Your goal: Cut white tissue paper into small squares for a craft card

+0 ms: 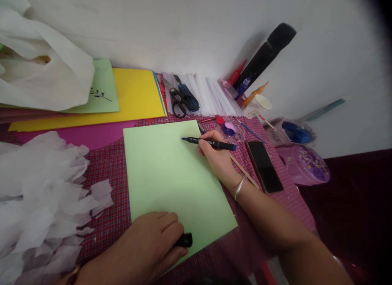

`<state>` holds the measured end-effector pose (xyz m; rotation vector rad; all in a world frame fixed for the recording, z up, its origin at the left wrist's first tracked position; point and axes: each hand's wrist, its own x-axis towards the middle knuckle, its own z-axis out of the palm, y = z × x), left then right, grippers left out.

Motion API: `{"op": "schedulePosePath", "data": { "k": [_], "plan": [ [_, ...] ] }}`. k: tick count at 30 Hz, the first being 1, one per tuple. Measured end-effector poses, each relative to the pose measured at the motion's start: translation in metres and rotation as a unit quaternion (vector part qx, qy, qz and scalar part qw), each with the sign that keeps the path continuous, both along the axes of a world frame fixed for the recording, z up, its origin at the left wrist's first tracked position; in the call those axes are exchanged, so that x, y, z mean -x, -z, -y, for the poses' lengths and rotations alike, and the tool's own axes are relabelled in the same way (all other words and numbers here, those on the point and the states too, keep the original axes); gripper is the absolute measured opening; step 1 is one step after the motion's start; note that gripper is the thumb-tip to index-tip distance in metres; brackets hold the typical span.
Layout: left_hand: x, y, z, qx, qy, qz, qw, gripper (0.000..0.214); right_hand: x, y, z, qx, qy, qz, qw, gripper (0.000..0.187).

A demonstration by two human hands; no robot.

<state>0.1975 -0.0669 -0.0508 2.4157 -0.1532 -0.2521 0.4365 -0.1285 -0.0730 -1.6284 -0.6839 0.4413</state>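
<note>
A sheet of pale green paper (162, 170) lies on the checked tablecloth in front of me. My right hand (216, 152) grips a black marker (196, 140) with blue ends, its tip over the upper right part of the sheet; whether the tip touches the paper I cannot tell. Resting on the sheet's lower left edge, my left hand (156, 240) has its fingers curled round a black marker cap (185, 240), whose end sticks out to the right. No marks show on this sheet.
White tissue paper pieces (45, 195) heap up at left. Behind lie yellow sheets (134, 93), a green sheet with drawn leaves (105, 93), scissors (179, 103) and white strips (205, 93). A phone (265, 166), paint palette (234, 130) and paint bottles (243, 87) are at right.
</note>
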Motion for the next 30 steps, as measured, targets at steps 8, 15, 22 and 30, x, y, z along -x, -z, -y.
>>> {"op": "schedulePosePath", "data": {
  "k": [8,15,22,30],
  "plan": [
    [0.000,0.000,0.000,0.008,-0.007,0.008,1.000,0.008,0.001,-0.003,-0.001,0.018,-0.006,0.004,1.000,0.008],
    [0.002,0.002,0.001,0.005,-0.002,-0.001,1.000,0.008,0.001,-0.004,-0.001,0.020,0.001,0.010,1.000,0.008],
    [0.001,0.004,0.000,-0.003,0.000,0.010,1.000,0.010,-0.003,0.000,0.000,-0.030,0.017,-0.032,0.999,0.008],
    [0.001,-0.001,0.000,0.004,-0.002,0.016,1.000,0.012,0.024,-0.021,0.026,-0.068,-0.018,-0.092,0.993,0.015]
  ]
}}
